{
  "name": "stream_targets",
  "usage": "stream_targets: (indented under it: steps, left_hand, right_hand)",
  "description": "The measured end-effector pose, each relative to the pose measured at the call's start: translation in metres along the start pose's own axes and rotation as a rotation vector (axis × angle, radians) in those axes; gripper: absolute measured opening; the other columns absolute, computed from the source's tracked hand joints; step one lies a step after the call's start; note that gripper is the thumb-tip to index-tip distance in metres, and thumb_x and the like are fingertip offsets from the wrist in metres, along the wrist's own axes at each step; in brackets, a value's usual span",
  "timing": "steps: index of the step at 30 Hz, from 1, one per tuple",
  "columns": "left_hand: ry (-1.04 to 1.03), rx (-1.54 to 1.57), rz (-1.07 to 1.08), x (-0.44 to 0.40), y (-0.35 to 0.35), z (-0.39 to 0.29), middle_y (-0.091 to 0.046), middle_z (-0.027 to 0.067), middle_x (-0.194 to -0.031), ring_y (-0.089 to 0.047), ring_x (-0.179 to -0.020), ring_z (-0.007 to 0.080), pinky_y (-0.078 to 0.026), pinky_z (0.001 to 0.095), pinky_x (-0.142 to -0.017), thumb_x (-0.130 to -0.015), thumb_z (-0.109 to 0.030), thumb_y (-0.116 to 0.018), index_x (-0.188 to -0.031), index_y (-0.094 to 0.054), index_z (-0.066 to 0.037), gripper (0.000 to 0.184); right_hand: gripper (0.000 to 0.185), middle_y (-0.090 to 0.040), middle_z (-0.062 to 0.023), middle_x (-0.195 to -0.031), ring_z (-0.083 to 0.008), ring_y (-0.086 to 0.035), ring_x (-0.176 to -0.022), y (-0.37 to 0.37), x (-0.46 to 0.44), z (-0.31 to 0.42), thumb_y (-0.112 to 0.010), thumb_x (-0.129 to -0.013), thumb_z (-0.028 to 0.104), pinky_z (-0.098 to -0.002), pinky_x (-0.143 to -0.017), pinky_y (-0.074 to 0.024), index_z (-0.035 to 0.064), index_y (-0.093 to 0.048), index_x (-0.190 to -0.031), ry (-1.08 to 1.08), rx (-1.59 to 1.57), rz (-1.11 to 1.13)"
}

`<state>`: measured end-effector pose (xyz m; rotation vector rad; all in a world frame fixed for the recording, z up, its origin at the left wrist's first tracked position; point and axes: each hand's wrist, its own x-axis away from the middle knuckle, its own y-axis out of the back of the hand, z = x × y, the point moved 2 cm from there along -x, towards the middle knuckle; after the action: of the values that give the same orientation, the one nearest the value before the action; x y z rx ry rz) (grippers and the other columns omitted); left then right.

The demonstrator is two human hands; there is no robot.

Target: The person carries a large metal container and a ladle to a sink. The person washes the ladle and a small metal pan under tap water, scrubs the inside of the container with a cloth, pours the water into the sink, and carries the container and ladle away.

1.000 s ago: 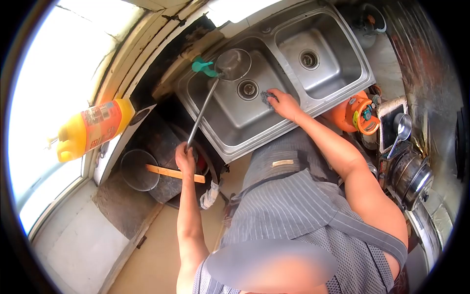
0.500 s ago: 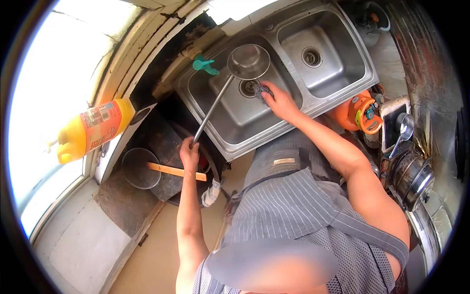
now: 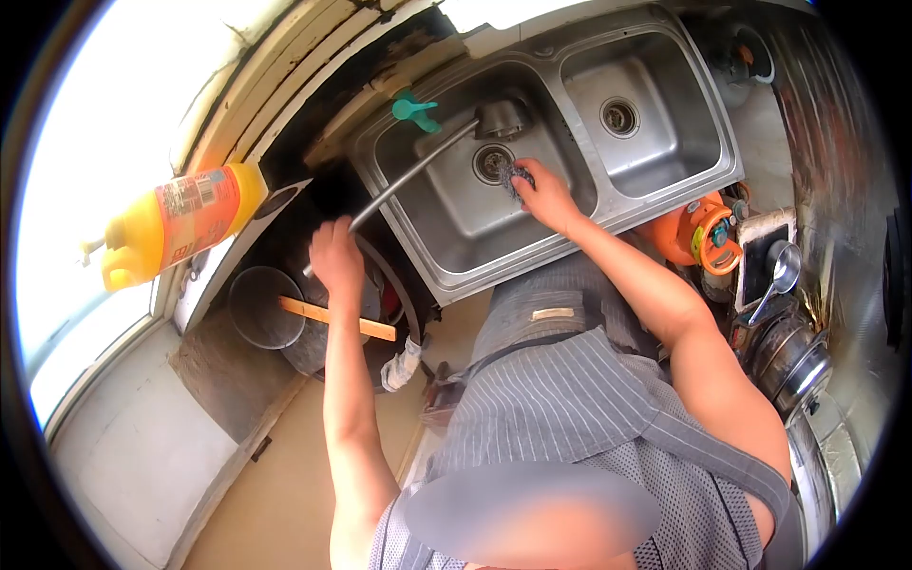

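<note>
Left fingers (image 3: pixel 334 234) wrap a slender metal ladle (image 3: pixel 414 175); right fingers (image 3: pixel 528 172) pinch a wiry scourer (image 3: pixel 513 186).

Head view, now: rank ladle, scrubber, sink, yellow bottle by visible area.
1. Sink
2. Yellow bottle
3. Ladle: longer than the bottle, but thin
4. Scrubber: partly covered by the right hand

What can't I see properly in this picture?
In the head view:
Part of the ladle's handle: covered by the left hand.
Part of the scouring pad: covered by the right hand.
Small print on the yellow bottle: too small and blurred.
The dark thing at far right: cut off by the black picture edge.
</note>
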<state>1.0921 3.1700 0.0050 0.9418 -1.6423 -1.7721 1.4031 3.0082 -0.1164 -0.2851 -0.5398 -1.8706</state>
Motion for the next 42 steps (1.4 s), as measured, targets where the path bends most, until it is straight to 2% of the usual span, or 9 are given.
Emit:
stream_targets:
  steps: [9,17,23,25,31,33,36,40,42]
  left_hand:
    - [-0.288,-0.173,-0.122,-0.076,0.017,-0.054,-0.054,0.0055,-0.084,-0.056,-0.081,0.0258,-0.046,0.039,-0.075,-0.075,-0.007,-0.061,-0.098,-0.065,-0.01,0.023]
    - [-0.238,-0.206,-0.107,-0.051,0.042,-0.053,-0.056,0.0057,-0.086,-0.056,-0.082,0.0259,-0.046,0.0398,-0.077,-0.076,-0.007,-0.06,-0.1,-0.066,-0.01,0.026]
    - [-0.033,-0.326,-0.085,0.004,0.065,-0.031,-0.059,0.0053,-0.092,-0.059,-0.085,0.0262,-0.046,0.0394,-0.075,-0.08,-0.006,-0.062,-0.105,-0.066,-0.012,0.026]
    - [0.012,-0.357,-0.088,0.021,0.069,-0.029,-0.059,0.0051,-0.091,-0.059,-0.086,0.0259,-0.046,0.0393,-0.074,-0.08,-0.006,-0.063,-0.105,-0.066,-0.012,0.027]
    - [0.271,-0.104,0.073,0.077,0.077,-0.038,-0.061,0.0076,-0.09,-0.06,-0.084,0.0296,-0.049,0.0438,-0.072,-0.079,-0.011,-0.068,-0.103,-0.066,-0.009,0.024]
    - [0.384,-0.023,0.126,0.102,0.075,-0.039,-0.065,0.0113,-0.093,-0.063,-0.088,0.0333,-0.051,0.0459,-0.075,-0.08,-0.014,-0.07,-0.104,-0.068,-0.009,0.025]
    - [0.824,0.282,0.498,0.131,0.071,-0.048,-0.072,0.0165,-0.096,-0.069,-0.094,0.0347,-0.052,0.0422,-0.083,-0.083,-0.022,-0.072,-0.112,-0.073,-0.012,0.03]
    - [0.947,0.729,0.517,0.196,0.029,-0.066,-0.073,0.014,-0.087,-0.068,-0.078,0.0152,-0.052,0.031,-0.073,-0.085,-0.017,-0.072,-0.116,-0.07,-0.001,0.035]
    - [0.961,0.762,0.436,0.216,0.005,-0.086,-0.073,0.0151,-0.091,-0.069,-0.081,0.02,-0.052,0.0331,-0.076,-0.084,-0.018,-0.073,-0.115,-0.071,-0.002,0.035]
  right_hand:
    - [0.037,-0.068,-0.0168,-0.077,-0.0267,-0.068,-0.061,0.001,0.021,-0.013,-0.059,-0.096,0.026,-0.04,-0.065,-0.0531,0.0057,-0.055,-0.127,-0.073,-0.051,0.011]
    - [0.037,-0.069,-0.0175,-0.082,-0.0261,-0.068,-0.059,0.012,0.02,-0.02,-0.06,-0.096,0.027,-0.0397,-0.064,-0.0538,0.007,-0.055,-0.127,-0.088,-0.052,-0.005]
    - [0.038,-0.07,-0.0218,-0.095,-0.0337,-0.07,-0.083,0.019,0.008,-0.027,-0.06,-0.095,0.027,-0.0449,-0.075,-0.0536,0.0086,-0.054,-0.128,0.012,0.143,0.006]
    - [0.041,-0.067,-0.0236,-0.108,-0.0381,-0.067,-0.094,0.024,0.005,-0.022,-0.061,-0.095,0.027,-0.0467,-0.082,-0.0534,0.0112,-0.053,-0.132,0.174,0.467,-0.013]
    - [0.045,-0.063,-0.0232,-0.116,-0.0416,-0.066,-0.095,0.028,0.0,-0.019,-0.061,-0.094,0.029,-0.0494,-0.082,-0.0544,0.0121,-0.051,-0.135,0.174,0.959,0.256]
    - [0.043,-0.063,-0.023,-0.113,-0.0412,-0.067,-0.094,0.028,-0.003,-0.022,-0.06,-0.094,0.029,-0.05,-0.081,-0.0544,0.0113,-0.053,-0.132,0.233,0.977,0.315]
    - [0.035,-0.064,-0.0229,-0.113,-0.0406,-0.067,-0.092,0.033,-0.009,-0.013,-0.059,-0.095,0.029,-0.0505,-0.079,-0.0547,0.0103,-0.059,-0.125,0.298,0.953,0.372]
    - [0.023,-0.069,-0.021,-0.1,-0.0408,-0.067,-0.087,0.052,-0.014,0.013,-0.058,-0.096,0.028,-0.0505,-0.074,-0.0537,0.0074,-0.067,-0.101,0.399,0.701,0.204]
    - [0.026,-0.069,-0.0198,-0.081,-0.0425,-0.065,-0.08,0.061,-0.022,0.023,-0.057,-0.097,0.028,-0.0511,-0.069,-0.0511,0.005,-0.067,-0.089,0.458,0.52,0.059]
